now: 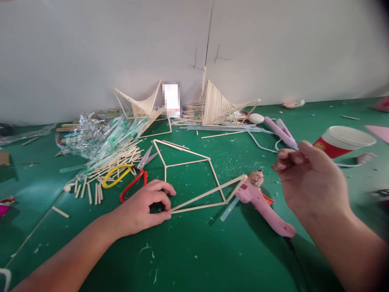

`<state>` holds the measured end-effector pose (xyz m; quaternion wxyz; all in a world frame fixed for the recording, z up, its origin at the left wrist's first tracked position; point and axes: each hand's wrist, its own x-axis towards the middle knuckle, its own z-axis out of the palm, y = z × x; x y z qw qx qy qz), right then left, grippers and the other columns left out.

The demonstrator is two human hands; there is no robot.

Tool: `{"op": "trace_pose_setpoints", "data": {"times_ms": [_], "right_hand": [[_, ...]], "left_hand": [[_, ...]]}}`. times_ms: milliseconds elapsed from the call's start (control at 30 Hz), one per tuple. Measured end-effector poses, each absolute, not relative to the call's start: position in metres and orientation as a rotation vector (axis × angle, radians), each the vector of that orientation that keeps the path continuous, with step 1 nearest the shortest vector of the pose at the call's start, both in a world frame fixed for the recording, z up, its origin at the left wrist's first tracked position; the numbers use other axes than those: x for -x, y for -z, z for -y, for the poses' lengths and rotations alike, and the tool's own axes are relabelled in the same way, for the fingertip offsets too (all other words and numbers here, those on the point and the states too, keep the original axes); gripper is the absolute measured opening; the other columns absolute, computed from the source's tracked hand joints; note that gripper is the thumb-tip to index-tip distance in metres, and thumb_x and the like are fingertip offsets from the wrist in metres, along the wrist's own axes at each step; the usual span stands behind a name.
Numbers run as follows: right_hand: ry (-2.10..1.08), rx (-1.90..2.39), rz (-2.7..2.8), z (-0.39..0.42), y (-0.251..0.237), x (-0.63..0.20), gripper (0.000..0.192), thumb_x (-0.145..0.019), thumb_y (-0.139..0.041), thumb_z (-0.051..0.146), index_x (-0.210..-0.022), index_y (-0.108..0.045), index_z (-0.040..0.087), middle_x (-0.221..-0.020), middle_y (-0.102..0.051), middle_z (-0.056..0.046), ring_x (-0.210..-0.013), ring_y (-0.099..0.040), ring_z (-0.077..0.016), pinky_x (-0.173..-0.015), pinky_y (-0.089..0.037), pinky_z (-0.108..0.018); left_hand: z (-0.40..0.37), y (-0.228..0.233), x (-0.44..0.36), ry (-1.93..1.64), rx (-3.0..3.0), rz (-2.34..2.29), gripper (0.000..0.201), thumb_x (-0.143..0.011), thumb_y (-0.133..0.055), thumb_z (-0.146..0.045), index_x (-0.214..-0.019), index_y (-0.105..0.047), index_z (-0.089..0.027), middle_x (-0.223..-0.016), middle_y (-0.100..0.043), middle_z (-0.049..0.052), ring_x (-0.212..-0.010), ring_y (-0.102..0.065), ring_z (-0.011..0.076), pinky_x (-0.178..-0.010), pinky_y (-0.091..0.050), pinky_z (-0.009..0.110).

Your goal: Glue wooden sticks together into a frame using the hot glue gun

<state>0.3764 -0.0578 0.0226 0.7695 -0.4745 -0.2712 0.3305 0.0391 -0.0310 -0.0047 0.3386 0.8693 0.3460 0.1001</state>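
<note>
A frame of thin wooden sticks (188, 164) lies on the green table, with two sticks rising to a raised corner at its right. My left hand (148, 205) pinches its near left corner between thumb and fingers. My right hand (313, 174) is lifted at the right, fingers curled in and thumb against them; whether anything is between them is hidden. Beneath that raised corner lies a pink hot glue gun (267, 213), a clear glue stick (229, 209) poking out beside it. Scissors with one yellow and one red handle (130, 178) lie open-bladed beyond my left hand.
Two finished-looking curved stick models (217, 105) stand by the grey wall. Loose cut sticks (120, 158) and crumpled clear plastic wrap (88, 132) are heaped at left. A red and white paper cup (336, 142), a lilac tool with a white cord (281, 132) and a white egg-shaped object (256, 118) are at right.
</note>
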Motion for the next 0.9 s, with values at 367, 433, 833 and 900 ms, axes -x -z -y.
{"op": "trace_pose_setpoints", "data": {"times_ms": [367,433,833,900], "right_hand": [[-0.439,1.274,1.355,0.080,-0.022,-0.344,0.018,-0.087,-0.061,0.032,-0.101,-0.072,0.032,-0.119,-0.067,0.001,-0.122,-0.053,-0.0252,-0.105,-0.038,-0.046],[-0.506,1.273,1.284,0.083,-0.022,-0.341,0.039,-0.086,-0.063,0.032,-0.124,-0.059,0.038,-0.113,-0.070,0.000,-0.102,-0.065,-0.0251,-0.089,-0.050,-0.048],[-0.412,1.177,1.634,0.086,-0.016,-0.347,0.025,-0.087,-0.060,0.027,-0.109,-0.067,0.036,-0.113,-0.066,-0.002,-0.107,-0.058,-0.0259,-0.087,-0.045,-0.042],[-0.387,1.137,1.665,0.088,-0.015,-0.344,0.033,-0.083,-0.065,0.022,-0.113,-0.066,0.037,-0.112,-0.067,-0.001,-0.105,-0.058,-0.0243,-0.087,-0.045,-0.040]], "left_hand": [[0.031,0.007,-0.036,-0.268,-2.260,-0.881,0.005,-0.085,-0.063,-0.025,-0.081,-0.062,-0.022,-0.124,-0.053,0.005,-0.117,-0.048,0.0230,-0.099,-0.042,0.039],[0.032,0.007,-0.037,-0.260,-2.254,-0.887,0.005,-0.085,-0.063,-0.026,-0.082,-0.062,-0.022,-0.124,-0.053,0.005,-0.117,-0.048,0.0232,-0.100,-0.042,0.040],[0.032,0.002,-0.039,-0.236,-2.271,-0.882,0.003,-0.082,-0.065,-0.022,-0.083,-0.062,-0.022,-0.124,-0.053,0.004,-0.117,-0.049,0.0226,-0.101,-0.041,0.039],[0.032,-0.001,-0.040,-0.216,-2.267,-0.893,0.002,-0.083,-0.064,-0.022,-0.084,-0.063,-0.023,-0.124,-0.053,0.004,-0.118,-0.048,0.0226,-0.100,-0.041,0.039]]}}
